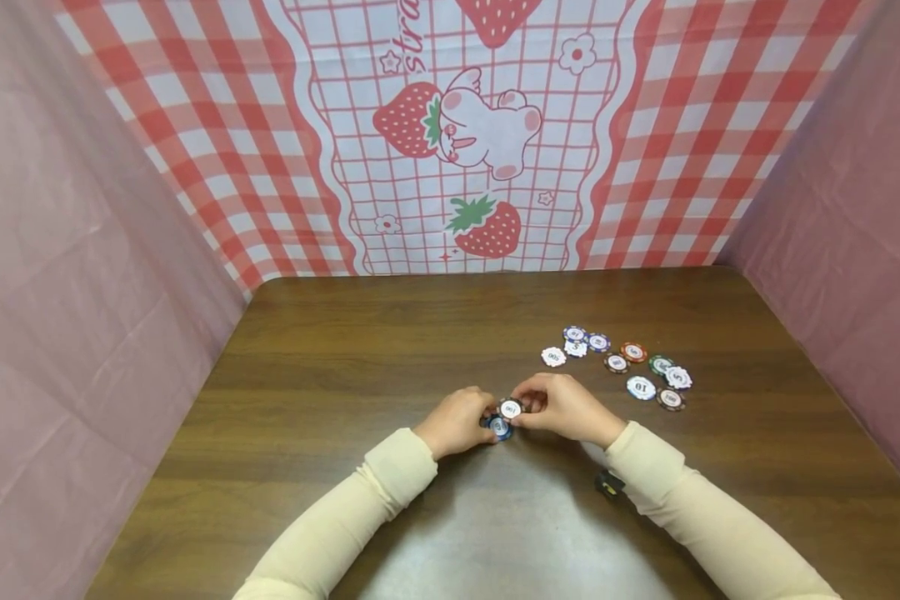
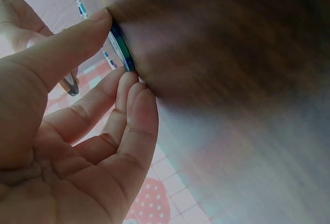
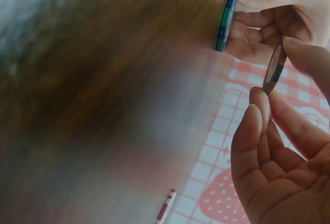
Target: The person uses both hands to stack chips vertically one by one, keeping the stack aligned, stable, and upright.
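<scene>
Two chips are held, one in each hand, above the middle of the table [image 1: 345, 358]. The blue chip [image 1: 498, 428] is pinched rim to rim by the left hand [image 1: 461, 421] and is kept flat against the tabletop or very near it. The dark-rimmed chip [image 1: 510, 409] is pinched between thumb and fingers by the right hand [image 1: 566, 407] and is raised clear of the wood; a gap between the two chips is shown by the right wrist view. Being round, neither chip has a long axis; the faces are roughly parallel. Relative to the raised chip, the blue chip is placed lower, slightly leftward and nearer the person. The loose chips [image 1: 641, 387] are nearer the right hand.
</scene>
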`<state>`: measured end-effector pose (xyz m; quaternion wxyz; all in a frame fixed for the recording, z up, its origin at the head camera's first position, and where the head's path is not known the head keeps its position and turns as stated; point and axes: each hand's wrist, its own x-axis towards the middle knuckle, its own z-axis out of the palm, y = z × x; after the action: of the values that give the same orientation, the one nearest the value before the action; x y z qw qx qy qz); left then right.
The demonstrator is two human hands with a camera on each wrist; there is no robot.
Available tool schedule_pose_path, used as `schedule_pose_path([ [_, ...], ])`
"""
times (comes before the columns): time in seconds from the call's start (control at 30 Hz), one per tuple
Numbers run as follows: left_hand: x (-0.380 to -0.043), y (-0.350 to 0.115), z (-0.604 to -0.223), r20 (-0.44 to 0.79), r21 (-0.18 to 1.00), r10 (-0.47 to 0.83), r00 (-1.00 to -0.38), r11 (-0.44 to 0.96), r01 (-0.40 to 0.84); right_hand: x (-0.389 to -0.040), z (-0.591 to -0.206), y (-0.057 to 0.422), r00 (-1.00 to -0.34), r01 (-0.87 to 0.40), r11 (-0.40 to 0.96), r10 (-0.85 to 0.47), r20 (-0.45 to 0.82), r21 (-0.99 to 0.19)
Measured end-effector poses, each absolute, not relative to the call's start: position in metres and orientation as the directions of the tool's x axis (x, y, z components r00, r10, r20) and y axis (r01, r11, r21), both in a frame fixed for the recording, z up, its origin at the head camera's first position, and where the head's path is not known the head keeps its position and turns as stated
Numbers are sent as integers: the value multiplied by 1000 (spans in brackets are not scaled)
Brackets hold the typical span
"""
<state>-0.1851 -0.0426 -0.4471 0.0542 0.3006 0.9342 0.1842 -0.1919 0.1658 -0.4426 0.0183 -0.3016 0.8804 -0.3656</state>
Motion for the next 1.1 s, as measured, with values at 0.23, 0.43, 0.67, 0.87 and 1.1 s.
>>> schedule_pose_path([
  [0.23,-185,-42,-448,3,391,577,-816,751,533,-191,-443,161,-812,-532,578,-554,181,-619],
  [0.43,-186,-42,-448,6,396,581,-814,746,535,-192,-444,158,-808,-535,576,-563,175,-618],
  [0.67,-185,-42,-448,2,397,576,-818,750,529,-193,-446,156,-805,-529,575,-573,154,-624],
  [0.87,-185,-42,-448,9,395,574,-819,750,530,-192,-445,155,-806,-521,577,-576,139,-630],
  [1.1,-184,-42,-448,25,390,568,-823,752,531,-193,-446,154,-789,-544,566,-597,147,-620],
])
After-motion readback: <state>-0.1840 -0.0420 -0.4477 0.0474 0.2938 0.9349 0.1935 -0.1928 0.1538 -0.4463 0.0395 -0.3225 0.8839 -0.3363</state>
